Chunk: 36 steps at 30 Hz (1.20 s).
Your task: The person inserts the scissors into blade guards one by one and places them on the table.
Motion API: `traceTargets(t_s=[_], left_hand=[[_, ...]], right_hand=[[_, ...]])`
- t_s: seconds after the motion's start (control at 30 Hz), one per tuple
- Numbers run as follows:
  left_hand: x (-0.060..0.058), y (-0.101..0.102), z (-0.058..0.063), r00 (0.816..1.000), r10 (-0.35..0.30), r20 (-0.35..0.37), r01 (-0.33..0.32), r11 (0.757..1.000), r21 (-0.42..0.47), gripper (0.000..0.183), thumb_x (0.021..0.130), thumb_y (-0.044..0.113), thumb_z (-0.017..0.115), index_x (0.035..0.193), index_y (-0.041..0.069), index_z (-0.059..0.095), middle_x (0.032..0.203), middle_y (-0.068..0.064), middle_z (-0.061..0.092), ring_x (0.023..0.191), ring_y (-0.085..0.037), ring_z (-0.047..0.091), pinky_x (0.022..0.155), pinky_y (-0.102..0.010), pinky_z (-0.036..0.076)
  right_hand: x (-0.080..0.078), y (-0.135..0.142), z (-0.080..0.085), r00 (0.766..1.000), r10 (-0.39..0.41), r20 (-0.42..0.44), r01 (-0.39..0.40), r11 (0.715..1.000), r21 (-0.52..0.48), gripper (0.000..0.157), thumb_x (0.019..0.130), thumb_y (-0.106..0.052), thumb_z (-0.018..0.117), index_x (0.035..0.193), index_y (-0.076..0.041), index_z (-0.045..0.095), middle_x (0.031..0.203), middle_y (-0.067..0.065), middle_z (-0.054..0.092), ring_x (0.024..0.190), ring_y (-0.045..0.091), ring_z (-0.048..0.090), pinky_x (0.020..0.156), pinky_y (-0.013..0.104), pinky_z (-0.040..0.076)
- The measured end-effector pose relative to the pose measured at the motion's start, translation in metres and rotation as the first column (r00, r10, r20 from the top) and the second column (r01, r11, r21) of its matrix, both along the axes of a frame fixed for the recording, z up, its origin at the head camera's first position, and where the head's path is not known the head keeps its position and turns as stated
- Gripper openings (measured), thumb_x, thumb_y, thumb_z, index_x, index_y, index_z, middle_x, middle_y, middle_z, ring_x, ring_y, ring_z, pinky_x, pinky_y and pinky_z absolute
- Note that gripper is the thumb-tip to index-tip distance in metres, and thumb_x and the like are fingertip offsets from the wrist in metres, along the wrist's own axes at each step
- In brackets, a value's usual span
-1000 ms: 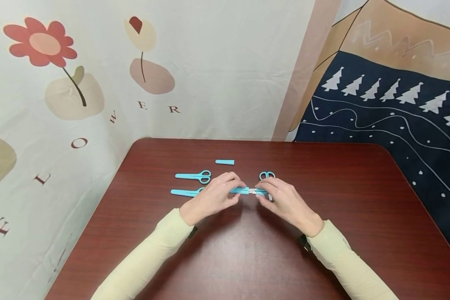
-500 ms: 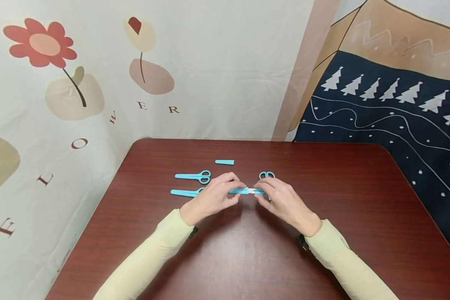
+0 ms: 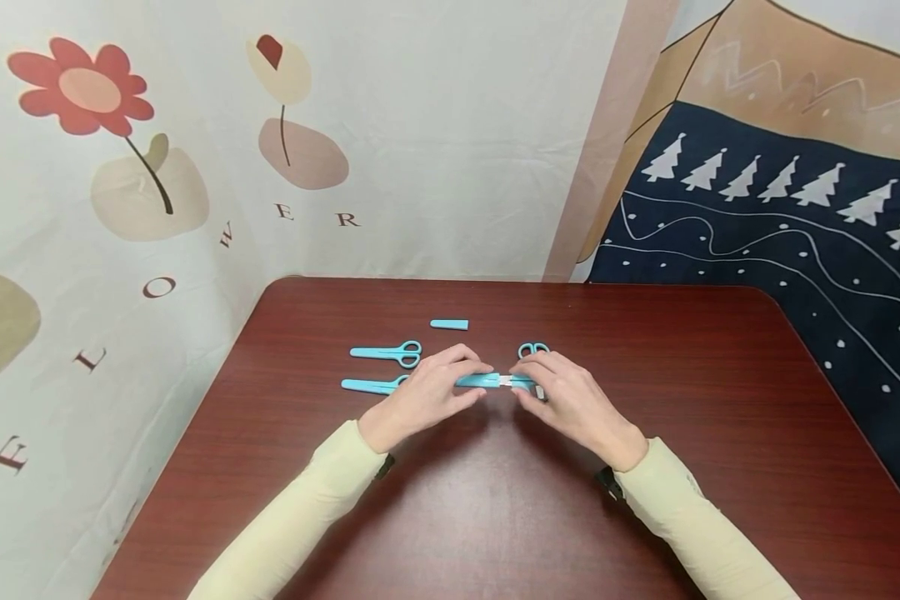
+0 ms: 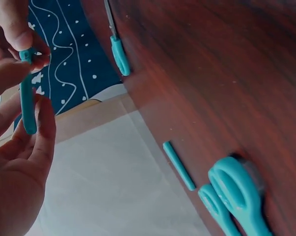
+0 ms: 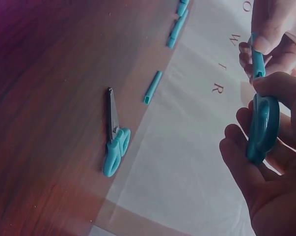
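In the head view my left hand (image 3: 433, 386) pinches a turquoise blade cover (image 3: 478, 381) between thumb and fingers. Facing it, my right hand (image 3: 572, 398) grips turquoise-handled scissors (image 5: 269, 125) by the finger loops, which the head view mostly hides. Their blades point left into the cover's mouth, and a short silvery stretch of blade (image 3: 505, 381) shows between the two hands. Cover and scissors are held in line above the table. In the left wrist view the cover (image 4: 28, 105) runs lengthwise between my fingers.
Uncovered scissors (image 5: 113, 147) lie on the table (image 3: 645, 350) behind my right hand. A loose blade cover (image 3: 449, 324) lies farther back. Two covered scissors, a rear pair (image 3: 382, 353) and a nearer pair (image 3: 371, 386), lie left, the nearer partly behind my left hand. Printed cloth hangs behind.
My right hand has shifted slightly left, then back right with the scissors. My left thumb and fingers have spread a little on the cover. The other things lie as before.
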State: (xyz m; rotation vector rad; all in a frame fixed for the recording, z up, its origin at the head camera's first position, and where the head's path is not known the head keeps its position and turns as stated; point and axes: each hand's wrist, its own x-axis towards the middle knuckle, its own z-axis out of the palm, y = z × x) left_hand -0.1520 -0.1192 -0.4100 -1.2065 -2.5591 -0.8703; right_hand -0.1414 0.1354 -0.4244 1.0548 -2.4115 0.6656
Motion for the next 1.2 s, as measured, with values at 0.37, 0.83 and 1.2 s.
traceTargets(t_s=[0.37,0.83,1.2], left_hand=[[0.001,-0.008,-0.009,0.991,0.009,-0.130,0.007,0.993,0.118,0.025,0.083,0.011,0.088,0.107,0.007,0.080,0.097,0.000,0.067,0.077,-0.012,0.063,0.064,-0.018,0.048],[0.004,-0.009,-0.011,0.972,-0.011,-0.233,0.051,0.985,0.167,0.017,0.084,0.007,0.087,0.100,0.008,0.081,0.091,0.001,0.064,0.073,-0.011,0.057,0.061,-0.014,0.043],[0.007,-0.010,-0.009,0.967,-0.010,-0.255,0.054,0.985,0.166,0.021,0.082,0.007,0.088,0.101,0.005,0.080,0.094,-0.001,0.065,0.076,-0.013,0.059,0.064,-0.018,0.046]], right_hand=[[0.000,0.000,0.001,1.000,0.027,0.003,-0.027,1.000,-0.011,0.028,0.084,-0.010,0.086,0.108,-0.007,0.073,0.104,0.002,0.068,0.088,0.016,0.060,0.075,0.033,0.057],[0.006,-0.001,0.007,0.998,0.061,0.005,-0.061,0.998,-0.028,0.025,0.086,-0.008,0.084,0.109,-0.006,0.073,0.105,0.001,0.068,0.087,0.013,0.059,0.073,0.028,0.055],[0.008,-0.005,0.007,0.996,0.070,-0.052,-0.071,0.997,-0.034,0.027,0.082,-0.008,0.087,0.106,-0.006,0.073,0.102,0.002,0.069,0.082,0.013,0.058,0.069,0.027,0.055]])
